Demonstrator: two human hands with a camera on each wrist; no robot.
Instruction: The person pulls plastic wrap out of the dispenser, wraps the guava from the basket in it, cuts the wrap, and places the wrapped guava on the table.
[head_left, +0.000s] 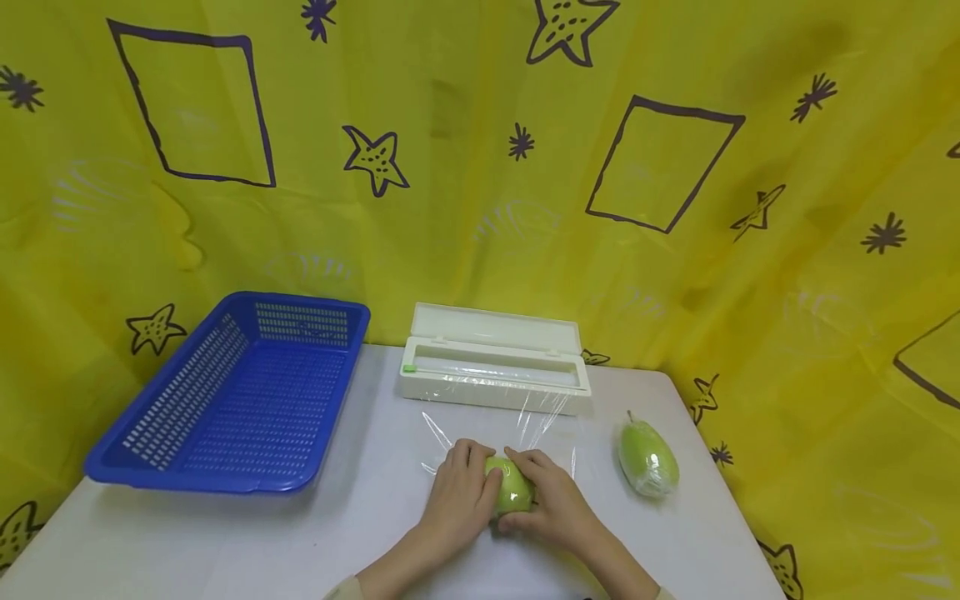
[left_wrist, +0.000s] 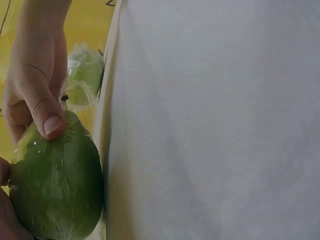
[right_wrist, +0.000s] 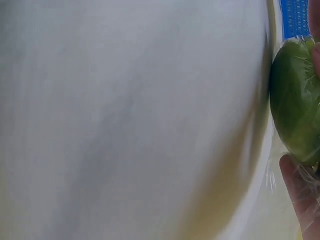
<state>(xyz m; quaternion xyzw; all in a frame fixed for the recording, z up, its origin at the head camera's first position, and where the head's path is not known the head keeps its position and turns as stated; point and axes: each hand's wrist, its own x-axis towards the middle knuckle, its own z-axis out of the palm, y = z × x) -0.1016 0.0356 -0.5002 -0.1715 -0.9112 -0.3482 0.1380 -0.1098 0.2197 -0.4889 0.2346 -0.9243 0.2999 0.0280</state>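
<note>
In the head view, a green pear covered in clear plastic wrap lies between both hands, close above the table. My left hand holds its left side, the thumb along it. On the opposite side my right hand grips around the stem end, thumb toward me. From the left wrist, the film looks tight and shiny over the pear, with loose wrap bunched near the stem. The right wrist view has only part of the pear at its edge. A loose sheet of cling film spreads behind the hands.
Behind the hands stands a white cling film dispenser, lid raised, roll inside. Another wrapped pear lies to the right. A blue plastic basket sits at the left of the white table. A yellow patterned curtain hangs behind.
</note>
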